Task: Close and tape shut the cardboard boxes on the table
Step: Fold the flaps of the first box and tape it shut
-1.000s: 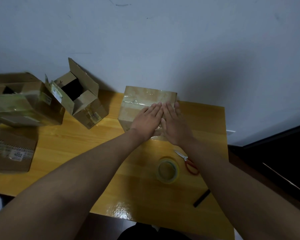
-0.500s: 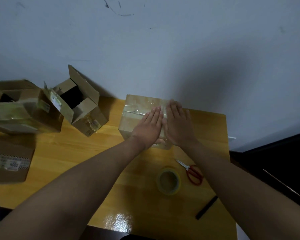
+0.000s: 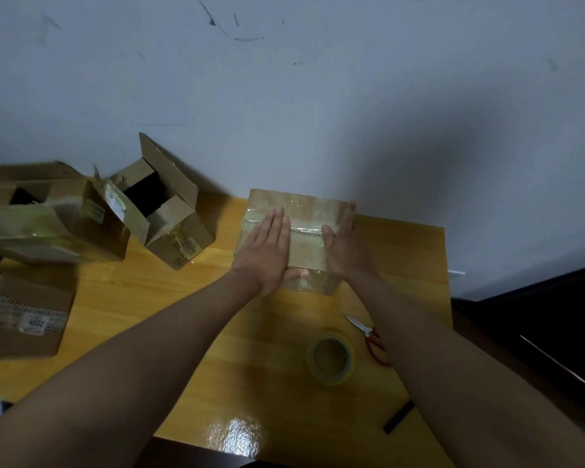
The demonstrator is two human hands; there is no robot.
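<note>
- A pale, scuffed wall point(image 3: 318, 96) rises behind a glossy yellow wooden bench point(image 3: 190, 332), which stands against it.
- A closed cardboard box point(image 3: 304, 231) sits at the back of the bench against the wall, its top covered in shiny clear tape with a seam running across it.
- The left hand point(image 3: 267, 251) lies flat on the left part of the box top, fingers straight and together and pointing at the wall, thumb lying along the near edge.
- The right hand point(image 3: 343, 246) presses flat against the right side of the box top, fingers straight and reaching the far right corner, thumb laid on the taped seam.
- The two hands are apart, with a strip of taped lid showing between them.
- A roll of clear tape point(image 3: 331, 358) lies flat on the bench nearer the person, well apart from the box.
- Red-handled scissors point(image 3: 368, 337) lie just beside the roll on its right, partly hidden by the right forearm.
- A small open box point(image 3: 169, 211) stands tilted to the left of the closed one, flaps up.
- A larger open box point(image 3: 48, 214) sits further left, touching it.
- A flat box with a label point(image 3: 24, 315) lies at the left edge.
- A short black bar point(image 3: 399, 417) lies near the front right edge.
</note>
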